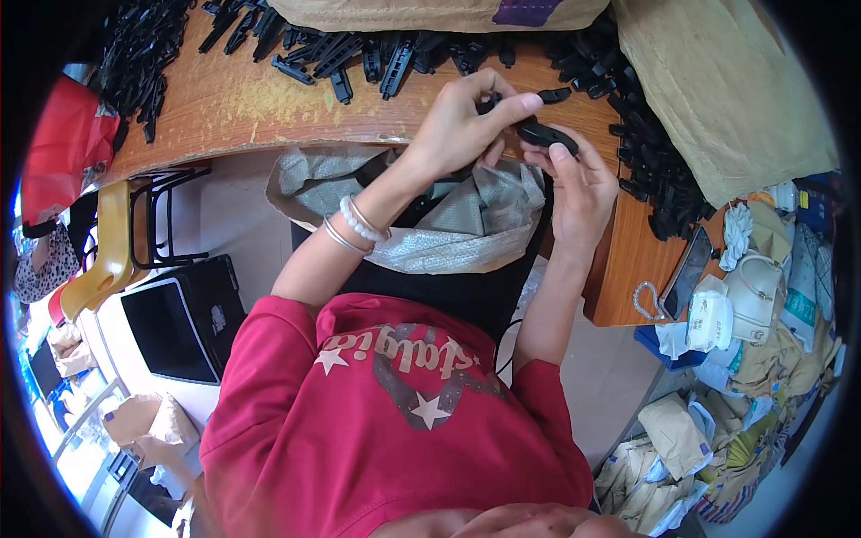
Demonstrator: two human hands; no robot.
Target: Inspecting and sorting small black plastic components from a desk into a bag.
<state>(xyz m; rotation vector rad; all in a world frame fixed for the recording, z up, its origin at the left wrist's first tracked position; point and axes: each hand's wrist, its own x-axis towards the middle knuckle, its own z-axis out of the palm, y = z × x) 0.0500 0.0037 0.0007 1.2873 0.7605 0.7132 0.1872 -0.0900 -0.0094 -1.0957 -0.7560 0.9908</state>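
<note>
Both hands meet at the near edge of a wooden table (224, 108). My left hand (462, 125), its wrist ringed with bracelets, pinches a small black plastic piece (491, 101) between thumb and fingers. In my right hand (578, 184) a rounded black plastic part (545, 134) is gripped at the fingertips, touching the left thumb. The two parts are pressed close together; whether they are joined is hidden by the fingers. Below the hands an open paper sack with a silvery lining (448, 224) rests on my lap.
Heaps of black plastic parts (359, 54) lie along the table's back and down its right side (650, 152). Brown paper sacks (726, 90) stand at the back and right. A phone (686, 269) lies at the table corner. A yellow chair (108, 242) and a black case (184, 314) stand left.
</note>
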